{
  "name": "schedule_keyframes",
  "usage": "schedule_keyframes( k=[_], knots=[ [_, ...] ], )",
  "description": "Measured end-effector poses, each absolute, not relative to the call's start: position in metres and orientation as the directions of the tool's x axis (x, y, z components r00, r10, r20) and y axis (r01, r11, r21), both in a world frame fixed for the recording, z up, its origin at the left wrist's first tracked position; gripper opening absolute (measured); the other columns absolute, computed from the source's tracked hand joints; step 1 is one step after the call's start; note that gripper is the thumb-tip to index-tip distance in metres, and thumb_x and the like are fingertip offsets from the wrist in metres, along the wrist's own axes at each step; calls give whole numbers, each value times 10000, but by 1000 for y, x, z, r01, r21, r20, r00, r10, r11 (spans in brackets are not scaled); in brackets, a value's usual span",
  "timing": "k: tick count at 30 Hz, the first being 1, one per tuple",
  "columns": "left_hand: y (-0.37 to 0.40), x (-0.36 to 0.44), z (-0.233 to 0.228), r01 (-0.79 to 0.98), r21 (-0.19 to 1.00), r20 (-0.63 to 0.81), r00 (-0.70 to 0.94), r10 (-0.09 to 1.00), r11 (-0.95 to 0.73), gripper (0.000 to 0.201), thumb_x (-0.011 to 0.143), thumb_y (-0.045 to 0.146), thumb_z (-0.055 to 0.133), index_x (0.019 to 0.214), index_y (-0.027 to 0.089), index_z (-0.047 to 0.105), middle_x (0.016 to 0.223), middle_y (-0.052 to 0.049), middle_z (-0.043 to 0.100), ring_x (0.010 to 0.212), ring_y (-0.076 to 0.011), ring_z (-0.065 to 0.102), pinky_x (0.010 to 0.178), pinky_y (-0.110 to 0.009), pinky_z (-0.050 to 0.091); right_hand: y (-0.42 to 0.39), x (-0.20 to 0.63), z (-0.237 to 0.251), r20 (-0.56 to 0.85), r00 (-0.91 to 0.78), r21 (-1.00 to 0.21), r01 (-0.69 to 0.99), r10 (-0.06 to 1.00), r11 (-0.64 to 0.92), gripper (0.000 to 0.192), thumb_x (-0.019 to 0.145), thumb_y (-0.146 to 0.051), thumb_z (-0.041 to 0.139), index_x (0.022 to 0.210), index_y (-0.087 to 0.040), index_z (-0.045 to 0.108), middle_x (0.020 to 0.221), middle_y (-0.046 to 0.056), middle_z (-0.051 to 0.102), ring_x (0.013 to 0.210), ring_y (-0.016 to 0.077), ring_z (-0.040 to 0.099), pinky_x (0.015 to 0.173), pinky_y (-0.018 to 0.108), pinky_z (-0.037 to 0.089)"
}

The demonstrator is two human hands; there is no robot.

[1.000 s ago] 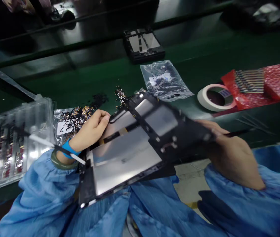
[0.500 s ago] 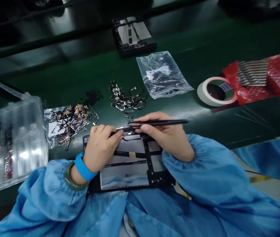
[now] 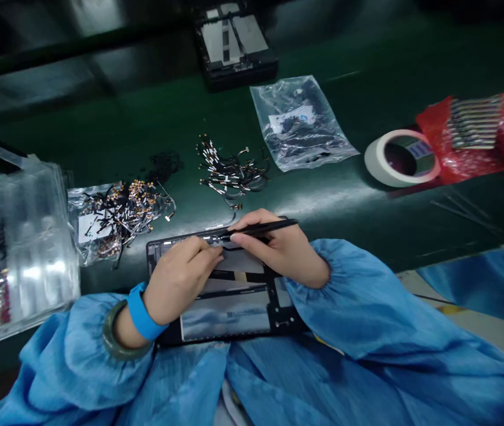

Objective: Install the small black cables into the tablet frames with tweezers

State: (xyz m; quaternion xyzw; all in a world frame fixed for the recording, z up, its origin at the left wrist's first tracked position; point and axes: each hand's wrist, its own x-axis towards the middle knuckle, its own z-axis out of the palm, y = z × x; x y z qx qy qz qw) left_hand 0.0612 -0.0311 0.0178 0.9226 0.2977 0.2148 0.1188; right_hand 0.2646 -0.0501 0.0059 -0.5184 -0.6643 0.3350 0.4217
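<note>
Crosswise, tweezers (image 3: 264, 228) in right hand (image 3: 278, 248), tips toward left hand (image 3: 180, 278).

Nothing's actually readable here: the white labels on the clear parts bag (image 3: 301, 123) and the bag of small cables (image 3: 100, 222), plus the sticker inside the tape roll (image 3: 401, 158), are all too blurry.

The picture is dim and a bit blurry. Light from above shines white on the clear plastic tray (image 3: 16, 248). The far edge is dark.
</note>
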Motion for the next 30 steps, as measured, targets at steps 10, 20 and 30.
schedule_keyframes(
  k=[10, 20, 30],
  knots=[
    [-31, 60, 15, 490, 368, 323, 729, 603, -790, 159, 942, 195, 493, 977, 127, 632, 797, -43, 618, 701, -127, 578, 622, -239, 495, -48, 263, 5, 180, -78, -895, 401, 981, 196, 67, 848, -263, 627, 848, -199, 646, 823, 7, 702, 715, 123, 648, 637, 235, 507],
    [-27, 59, 20, 531, 650, 189, 581, 792, -544, 291, 869, 265, 632, 1129, 155, 559, 868, -17, 612, 618, -76, 542, 572, -192, 471, -44, 263, 22, -151, 14, -975, -166, 988, -147, 285, 729, -400, 759, 787, -174, 595, 635, 0, 677, 600, 133, 689, 555, 221, 567],
    [-34, 67, 45, 285, 955, -234, 541, 808, 86, 178, 847, 289, 593, 941, 139, 615, 790, -42, 685, 548, -77, 550, 486, -183, 457, -39, 254, 27, -365, -168, -797, -452, 916, -400, 327, 667, -399, 805, 724, -160, 590, 568, -26, 666, 493, 74, 638, 456, 127, 502]
  ],
)
